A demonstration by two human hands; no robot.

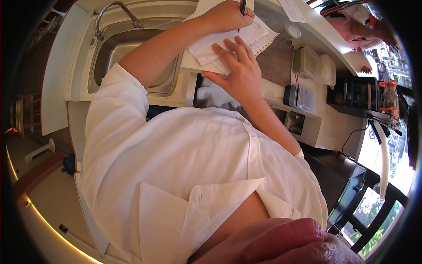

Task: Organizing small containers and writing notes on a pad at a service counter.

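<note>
My left hand (227,16) grips a dark pen (243,7) whose tip points down at lined notebook sheets (206,49). Handwriting, too small to read, covers part of the loose sheets, and one has a perforated edge. With fingers spread, my right hand (242,71) lies palm down over the lower part of the paper and holds nothing. The sheets overlap on a white surface (189,66) to the right of the sink. Part of the paper is hidden beneath both hands.
To the left is a stainless-steel sink (132,49) with a curved chrome faucet (115,5). Clear plastic containers (305,95) stand on the right-hand counter, near a black appliance (351,94). Crumpled translucent plastic (214,95) lies below the papers. Another person (361,28) is beyond the counter.
</note>
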